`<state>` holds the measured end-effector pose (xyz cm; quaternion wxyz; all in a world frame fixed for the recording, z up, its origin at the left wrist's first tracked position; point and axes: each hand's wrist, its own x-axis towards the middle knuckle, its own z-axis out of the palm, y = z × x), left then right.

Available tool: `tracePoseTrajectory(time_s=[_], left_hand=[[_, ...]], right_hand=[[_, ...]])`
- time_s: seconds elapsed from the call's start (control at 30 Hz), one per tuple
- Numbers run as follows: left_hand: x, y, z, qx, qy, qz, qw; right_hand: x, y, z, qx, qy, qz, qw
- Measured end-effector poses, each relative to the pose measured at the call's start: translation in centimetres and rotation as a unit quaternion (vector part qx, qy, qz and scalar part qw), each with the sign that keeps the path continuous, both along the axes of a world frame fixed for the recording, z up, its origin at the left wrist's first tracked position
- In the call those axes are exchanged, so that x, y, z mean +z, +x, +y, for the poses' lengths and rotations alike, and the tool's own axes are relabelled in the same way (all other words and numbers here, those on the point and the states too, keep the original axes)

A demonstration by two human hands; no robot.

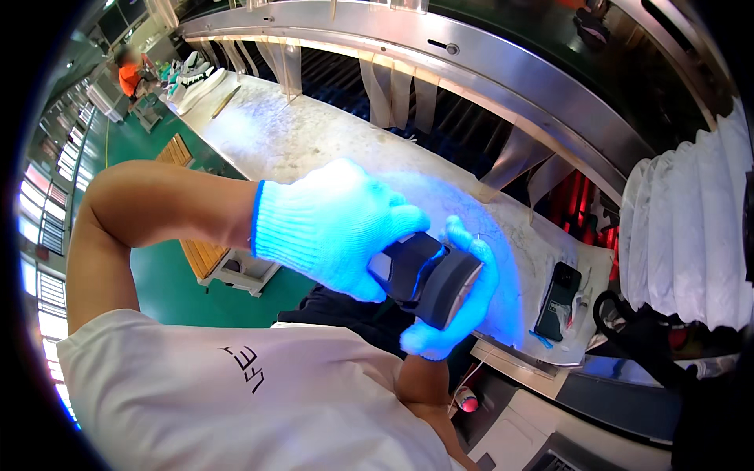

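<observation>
A dark grey and black shoe [440, 284], as far as its shape shows, is between my two gloved hands under strong blue light. My left hand [345, 228] reaches in from the left and grips the shoe's near side, thumb below and fingers over the top. On the other side, my right hand [474, 290] wraps around the shoe from beneath, its fingers pointing up. Both knitted gloves look pale blue in the glow. Part of the shoe is hidden by my fingers. Behind the hands runs a long, pale, stained worktop [314, 129].
A metal machine housing [503, 82] with hanging clear strips [390, 94] borders the worktop. At right are a dark phone [559, 300] and a white ribbed duct [687, 228]. Shoes [192, 74] and a thin tool [226, 102] lie far left, near a person in orange [130, 78].
</observation>
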<state>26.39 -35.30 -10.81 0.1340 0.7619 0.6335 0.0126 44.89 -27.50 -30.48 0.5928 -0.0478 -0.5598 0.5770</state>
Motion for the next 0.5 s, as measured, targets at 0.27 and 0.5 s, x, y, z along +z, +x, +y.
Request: tracePoseTrajectory(time_s=[0.27, 0.5], left_hand=[[-0.9, -2.0, 1.2, -0.024, 0.024, -0.028, 0.999], [-0.9, -2.9, 3.4, -0.044, 0.025, -0.055, 0.997]], right_hand=[[3.0, -1.2, 0.3, -0.079, -0.230, -0.068, 0.968], [-1.0, -0.8, 2.1, -0.213, -0.161, -0.168, 0.949]])
